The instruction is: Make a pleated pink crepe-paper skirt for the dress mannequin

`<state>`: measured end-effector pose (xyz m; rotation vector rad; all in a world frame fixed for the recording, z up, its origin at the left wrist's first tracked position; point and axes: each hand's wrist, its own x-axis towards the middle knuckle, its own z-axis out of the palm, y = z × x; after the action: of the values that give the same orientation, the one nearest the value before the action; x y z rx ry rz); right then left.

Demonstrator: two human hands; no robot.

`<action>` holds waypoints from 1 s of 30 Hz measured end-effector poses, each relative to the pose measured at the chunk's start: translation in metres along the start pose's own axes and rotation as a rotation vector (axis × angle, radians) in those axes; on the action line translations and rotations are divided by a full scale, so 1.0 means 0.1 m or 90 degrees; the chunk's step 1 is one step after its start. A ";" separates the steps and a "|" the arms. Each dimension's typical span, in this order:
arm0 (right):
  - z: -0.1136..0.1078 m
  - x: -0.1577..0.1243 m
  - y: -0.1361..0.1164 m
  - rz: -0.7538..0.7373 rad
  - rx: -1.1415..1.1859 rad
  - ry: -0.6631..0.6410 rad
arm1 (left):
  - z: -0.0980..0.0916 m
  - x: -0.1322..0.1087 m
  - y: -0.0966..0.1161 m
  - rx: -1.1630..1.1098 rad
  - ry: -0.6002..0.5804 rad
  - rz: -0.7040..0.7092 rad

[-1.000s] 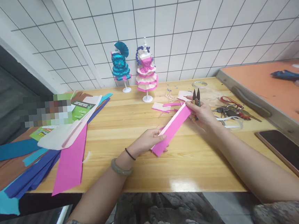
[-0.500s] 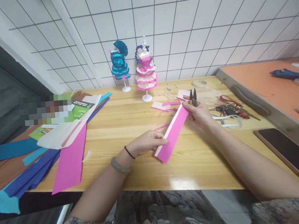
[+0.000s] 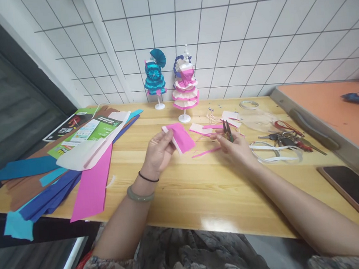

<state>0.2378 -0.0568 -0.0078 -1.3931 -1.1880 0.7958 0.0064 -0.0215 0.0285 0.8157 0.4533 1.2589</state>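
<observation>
My left hand [image 3: 158, 151] is raised over the wooden table [image 3: 187, 192], its fingers pinched on a folded pink paper strip [image 3: 181, 137] with a pale underside. To its right, my right hand [image 3: 235, 143] is closed around small thread snips [image 3: 227, 130], blades pointing up and away from me. The right hand no longer touches the pink strip. A thin pink sliver [image 3: 206, 152] lies on the table between the two hands. More pink and white scraps [image 3: 201, 128] lie just behind.
Two paper-dress mannequins, teal [image 3: 155, 79] and pink [image 3: 185, 88], stand at the wall. Coloured paper sheets [image 3: 60, 178] spread at the left. Keys [image 3: 285, 138], tape rolls [image 3: 248, 104] and a phone [image 3: 357, 194] lie at the right, beside an orange table [image 3: 327, 104].
The right hand let go of the far end of the pink strip. The left hand lifted the strip up and left, so it now looks short and folded. The camera shifted slightly.
</observation>
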 end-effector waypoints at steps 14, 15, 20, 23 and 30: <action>0.37 -0.36 -0.17 0.117 0.139 -0.216 | -0.05 -0.01 -0.46 0.152 0.082 -0.035; 0.38 -0.36 -0.16 0.121 0.133 -0.206 | -0.05 -0.01 -0.49 0.164 0.083 -0.047; 0.40 -0.35 -0.12 0.143 0.120 -0.159 | -0.01 -0.05 -0.55 0.154 0.051 -0.117; 0.41 -0.35 -0.11 0.136 0.079 -0.149 | 0.02 -0.09 -0.56 0.114 0.028 -0.153; 0.36 -0.37 -0.14 0.040 -0.071 -0.175 | -0.05 -0.05 -0.49 -0.034 0.046 -0.230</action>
<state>0.1908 -0.0824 -0.0064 -1.4504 -1.4224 1.0026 0.0332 -0.0288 -0.0122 0.6111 0.5942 0.9623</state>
